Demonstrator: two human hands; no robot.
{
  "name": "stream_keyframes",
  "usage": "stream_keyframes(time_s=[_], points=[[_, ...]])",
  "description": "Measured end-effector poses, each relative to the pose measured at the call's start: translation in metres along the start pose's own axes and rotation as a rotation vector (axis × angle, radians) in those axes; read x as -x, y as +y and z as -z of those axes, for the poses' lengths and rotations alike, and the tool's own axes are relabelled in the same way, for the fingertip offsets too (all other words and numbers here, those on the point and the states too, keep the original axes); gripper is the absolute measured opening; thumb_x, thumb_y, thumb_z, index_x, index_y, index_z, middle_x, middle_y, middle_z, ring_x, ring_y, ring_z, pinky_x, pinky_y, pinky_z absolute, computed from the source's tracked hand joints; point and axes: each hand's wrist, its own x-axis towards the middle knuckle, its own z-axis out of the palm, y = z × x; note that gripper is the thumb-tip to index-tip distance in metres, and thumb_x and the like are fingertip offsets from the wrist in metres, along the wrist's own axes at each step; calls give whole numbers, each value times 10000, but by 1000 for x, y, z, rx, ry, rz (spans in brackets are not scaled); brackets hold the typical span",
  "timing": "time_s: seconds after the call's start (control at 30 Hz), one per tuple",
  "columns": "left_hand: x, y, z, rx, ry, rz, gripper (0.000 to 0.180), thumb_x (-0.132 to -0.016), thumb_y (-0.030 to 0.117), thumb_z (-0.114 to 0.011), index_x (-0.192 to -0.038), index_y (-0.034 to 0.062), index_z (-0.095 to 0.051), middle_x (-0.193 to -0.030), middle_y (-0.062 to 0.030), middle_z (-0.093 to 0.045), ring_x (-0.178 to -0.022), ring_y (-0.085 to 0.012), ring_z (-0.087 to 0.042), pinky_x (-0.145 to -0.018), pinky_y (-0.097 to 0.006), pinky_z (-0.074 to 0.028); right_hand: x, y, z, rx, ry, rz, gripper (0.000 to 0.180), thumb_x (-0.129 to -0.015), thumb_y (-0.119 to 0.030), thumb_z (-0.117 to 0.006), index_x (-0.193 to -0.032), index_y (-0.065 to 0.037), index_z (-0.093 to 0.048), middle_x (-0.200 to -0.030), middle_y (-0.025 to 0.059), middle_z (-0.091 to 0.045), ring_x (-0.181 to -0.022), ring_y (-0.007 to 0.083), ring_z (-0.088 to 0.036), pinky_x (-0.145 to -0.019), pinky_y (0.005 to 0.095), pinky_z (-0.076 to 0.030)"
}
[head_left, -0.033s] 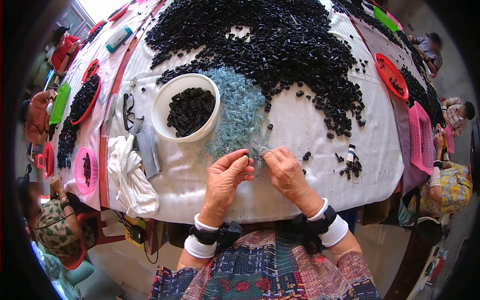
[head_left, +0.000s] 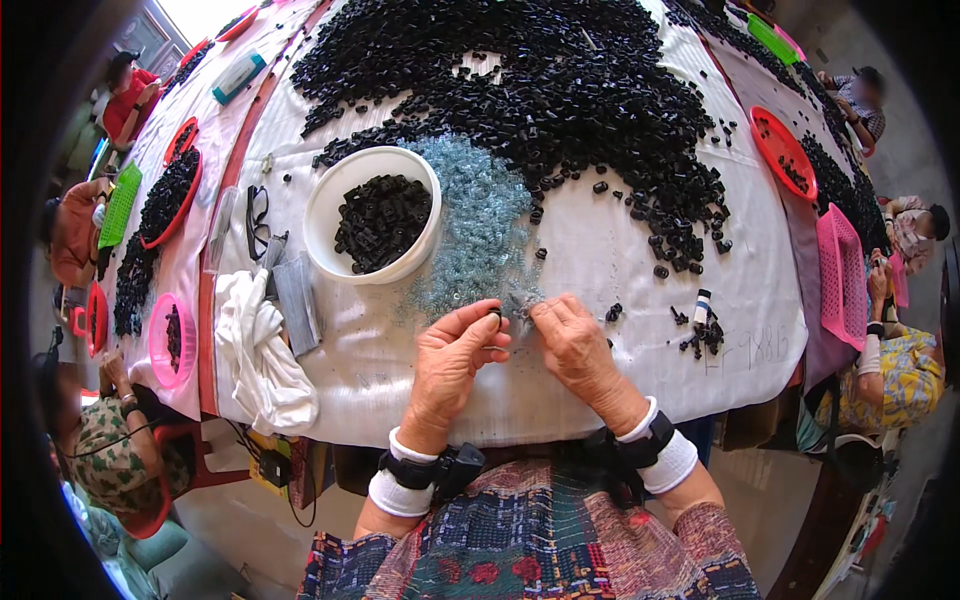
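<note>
My left hand (head_left: 453,350) pinches a small black cylindrical part (head_left: 495,313) between thumb and fingertips, just above the table. Close by on the right, my right hand (head_left: 580,345) has its fingertips pressed together at the near edge of a heap of small clear bluish pieces (head_left: 470,215). Something small and greyish shows at those fingertips, too small to make out. Left of the clear heap stands a white round tub (head_left: 318,225), partly filled with black parts (head_left: 383,222). A huge pile of similar black parts (head_left: 500,70) spreads over the far side of the table.
Eyeglasses (head_left: 258,220), a white cloth (head_left: 262,350) and a grey folded cloth (head_left: 296,305) lie at the left. On the right, a small white bottle (head_left: 702,305) stands among scattered black bits. Other people sit at tables on both sides, with red trays (head_left: 782,150) and a pink basket (head_left: 842,275).
</note>
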Motion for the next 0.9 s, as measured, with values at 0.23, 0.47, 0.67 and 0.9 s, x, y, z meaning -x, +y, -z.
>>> stream_keyframes(time_s=[0.23,0.47,0.67,0.9], points=[[3,-7,-6,-108,-59,34,219,-823,74,-646,-1020,-12,-601,-878,-79,-645,-740,-130,-625,-631,-242,-531,17,10,9,-138,54,-178,230,-724,51,-555,-952,15,-556,-905,175,-584,-835,331,-567,-720,388,-475],[3,-13,-23,-261,-132,-10,208,-811,65,-655,-997,-17,-611,-841,-53,-644,-744,-105,-615,-636,-229,-520,10,-11,41,-479,231,-302,182,-752,69,-601,-921,3,-593,-799,159,-606,-696,308,-615,-578,326,-475],[2,-19,-37,-369,-137,-103,221,-803,35,-655,-1009,-32,-614,-845,-63,-655,-748,-88,-609,-651,-216,-506,14,-11,40,-350,266,-220,201,-716,84,-609,-904,18,-579,-770,157,-578,-680,316,-581,-587,347,-469],[2,-27,-34,-434,-119,-145,234,-799,25,-659,-1021,-36,-616,-866,-69,-662,-766,-85,-606,-666,-210,-503,15,-16,37,-288,285,-172,209,-692,92,-604,-887,18,-585,-754,142,-573,-700,314,-569,-600,364,-470]])
